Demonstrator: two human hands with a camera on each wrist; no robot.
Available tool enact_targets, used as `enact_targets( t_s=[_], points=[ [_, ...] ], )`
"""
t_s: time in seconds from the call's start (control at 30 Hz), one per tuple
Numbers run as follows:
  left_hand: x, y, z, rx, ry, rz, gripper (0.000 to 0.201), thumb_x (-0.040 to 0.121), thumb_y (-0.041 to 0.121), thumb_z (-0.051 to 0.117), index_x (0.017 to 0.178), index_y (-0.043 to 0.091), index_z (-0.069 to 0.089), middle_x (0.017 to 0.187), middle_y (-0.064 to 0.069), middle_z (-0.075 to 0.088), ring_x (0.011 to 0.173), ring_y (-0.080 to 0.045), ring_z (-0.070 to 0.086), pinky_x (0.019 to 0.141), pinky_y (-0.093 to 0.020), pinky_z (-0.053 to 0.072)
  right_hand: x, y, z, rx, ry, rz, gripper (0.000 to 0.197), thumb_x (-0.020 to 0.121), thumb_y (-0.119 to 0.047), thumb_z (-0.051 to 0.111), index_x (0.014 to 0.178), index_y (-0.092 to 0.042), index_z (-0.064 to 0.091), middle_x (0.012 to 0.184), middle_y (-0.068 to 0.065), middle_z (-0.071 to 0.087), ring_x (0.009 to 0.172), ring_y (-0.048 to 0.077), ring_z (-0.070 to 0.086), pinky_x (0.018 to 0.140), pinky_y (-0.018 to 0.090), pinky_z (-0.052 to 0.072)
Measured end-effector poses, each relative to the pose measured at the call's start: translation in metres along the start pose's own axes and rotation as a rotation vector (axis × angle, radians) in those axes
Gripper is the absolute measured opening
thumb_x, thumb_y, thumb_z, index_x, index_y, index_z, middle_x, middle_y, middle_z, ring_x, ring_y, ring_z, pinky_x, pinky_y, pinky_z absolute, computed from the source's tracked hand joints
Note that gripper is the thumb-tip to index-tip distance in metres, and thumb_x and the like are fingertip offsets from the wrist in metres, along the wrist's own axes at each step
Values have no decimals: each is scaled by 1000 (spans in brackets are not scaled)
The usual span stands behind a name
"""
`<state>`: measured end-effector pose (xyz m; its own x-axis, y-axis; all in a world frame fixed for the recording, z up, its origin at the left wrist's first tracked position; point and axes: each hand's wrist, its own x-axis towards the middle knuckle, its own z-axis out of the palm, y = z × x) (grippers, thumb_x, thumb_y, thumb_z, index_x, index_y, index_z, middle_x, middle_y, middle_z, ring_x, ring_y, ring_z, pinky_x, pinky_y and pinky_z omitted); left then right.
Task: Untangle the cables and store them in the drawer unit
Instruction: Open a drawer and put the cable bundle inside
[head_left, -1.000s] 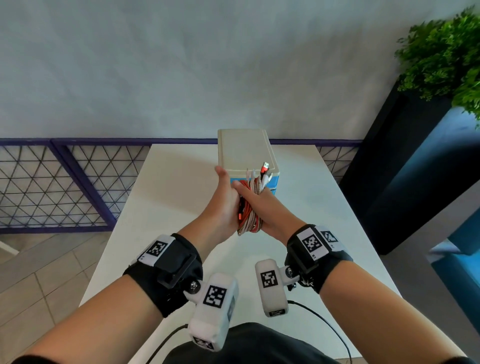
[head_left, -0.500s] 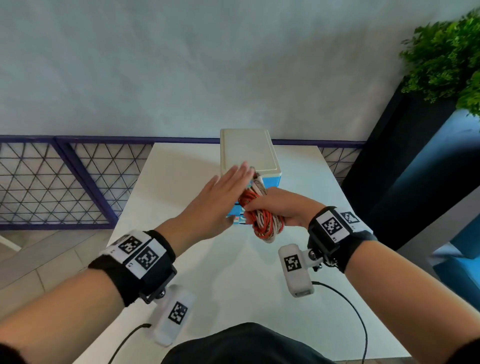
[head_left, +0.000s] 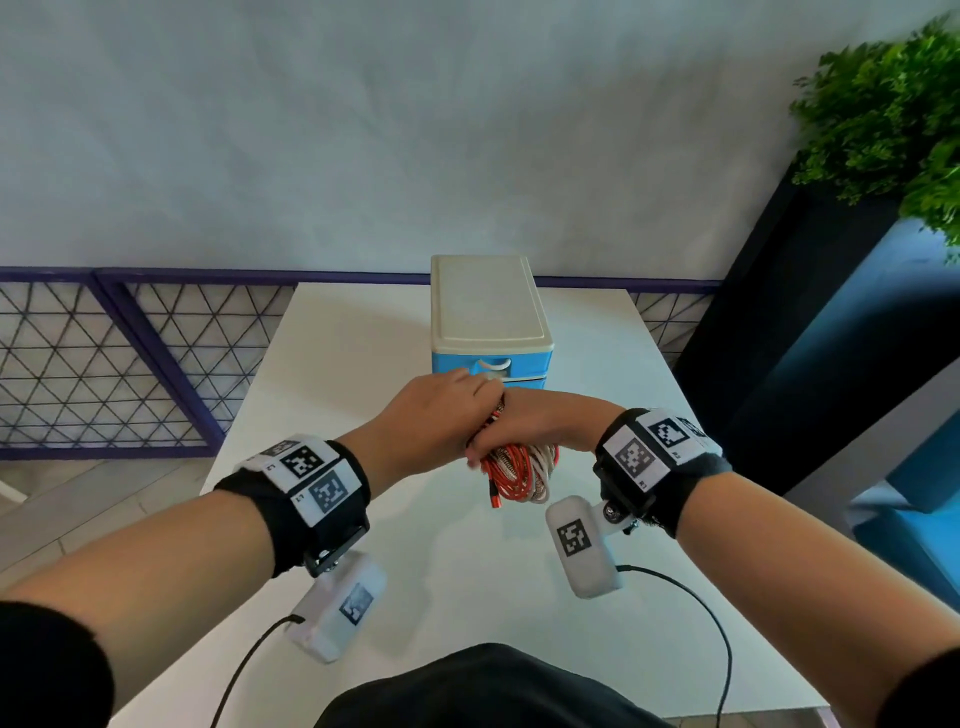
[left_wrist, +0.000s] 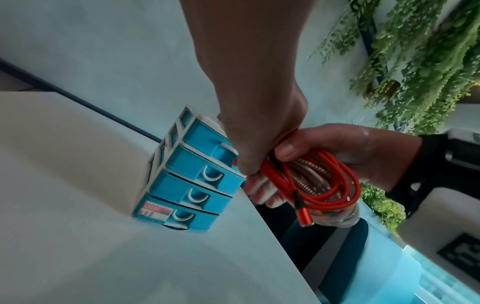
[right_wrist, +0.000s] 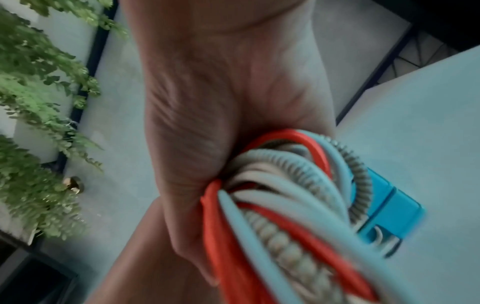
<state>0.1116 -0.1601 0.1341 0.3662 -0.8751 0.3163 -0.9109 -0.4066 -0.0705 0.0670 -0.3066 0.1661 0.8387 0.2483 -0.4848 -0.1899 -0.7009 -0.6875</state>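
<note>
Head view, from the left: the left hand (head_left: 441, 410) reaches across the white table (head_left: 332, 364) to the front of the blue drawer unit (head_left: 488, 312), its fingertips at the pull of an upper drawer. The left wrist view shows the top drawer (left_wrist: 210, 142) already standing a little proud of the three below it, the fingers curled at its handle, though whether they truly hook it I cannot tell. Just to the right, touching that hand, the right hand (head_left: 535, 423) is clenched round a coiled bundle of cables (head_left: 519, 473): a red braided one, a white one and a spiral-wrapped one, with a red plug (left_wrist: 301, 211) hanging loose below. The bundle is held in the air just in front of the unit, not yet inside.

To do this step well, I judge the drawer should be drawn straight out and far enough for the whole coil. The unit looks light, so a sharp tug may drag it. Keep the coil tight, and tuck the dangling plug in first so it does not snag the drawer's edge.
</note>
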Motion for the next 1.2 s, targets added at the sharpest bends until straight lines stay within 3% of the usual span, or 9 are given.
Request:
enact_targets(
  t_s=[0.17,0.27,0.4,0.5,0.6,0.73,0.8,0.93,1.2],
  points=[
    [6,-7,4,20,-203,-312,43,78,38,64,111,16,49,96,0,67,83,-26,64,59,-29,40,-4,2,24,-557,568,-18,83,72,-53,68,137,-15,34,127,2,54,118,23,51,99,41,43],
    [10,-9,2,-32,-216,-363,40,76,38,61,111,23,49,87,3,67,76,-25,64,56,-30,45,-1,11,50,-925,682,12,113,67,-70,64,149,-7,19,147,6,38,136,25,34,112,50,24],
    [9,1,-7,-167,-329,-391,32,72,30,65,99,25,51,85,5,63,73,-21,58,55,-28,38,10,29,46,-985,830,38,87,66,-47,77,136,-6,46,112,7,64,109,29,60,96,50,43],
    [7,5,-8,-227,-335,-436,32,69,27,66,97,28,52,86,7,60,73,-19,54,57,-27,36,10,26,38,-869,677,-11,41,86,-29,60,121,-12,48,105,3,65,93,26,64,70,33,44],
    [7,5,-2,-257,-396,-459,32,69,26,65,98,27,51,86,7,57,77,-20,55,57,-27,37,13,32,32,-846,608,-78,28,90,-27,50,114,-13,50,106,4,66,91,27,65,65,32,39],
    [13,-7,1,-542,-398,-473,52,69,48,75,110,27,52,102,11,61,91,-11,60,73,-29,50,19,41,16,-810,546,-60,33,88,-31,52,118,-16,47,106,2,66,91,26,64,67,33,43],
    [18,-19,-3,-693,-289,-510,56,76,55,67,120,23,51,112,12,53,103,-6,54,87,-26,45,20,44,6,-791,561,-49,43,87,-29,54,127,-18,42,107,2,66,92,29,65,67,34,45],
    [28,-46,-4,-557,-26,-569,27,94,30,50,116,15,54,119,-2,53,112,-16,52,90,-27,41,23,40,-7,-732,587,-27,52,82,-23,57,129,-20,34,100,5,67,83,32,65,62,33,45],
    [46,-59,8,-404,-199,-535,38,86,-2,53,121,14,53,127,-3,51,112,-20,50,83,-30,44,42,29,-15,-712,523,14,52,85,-33,60,130,-19,38,108,6,65,89,27,64,65,31,44]
  ],
)
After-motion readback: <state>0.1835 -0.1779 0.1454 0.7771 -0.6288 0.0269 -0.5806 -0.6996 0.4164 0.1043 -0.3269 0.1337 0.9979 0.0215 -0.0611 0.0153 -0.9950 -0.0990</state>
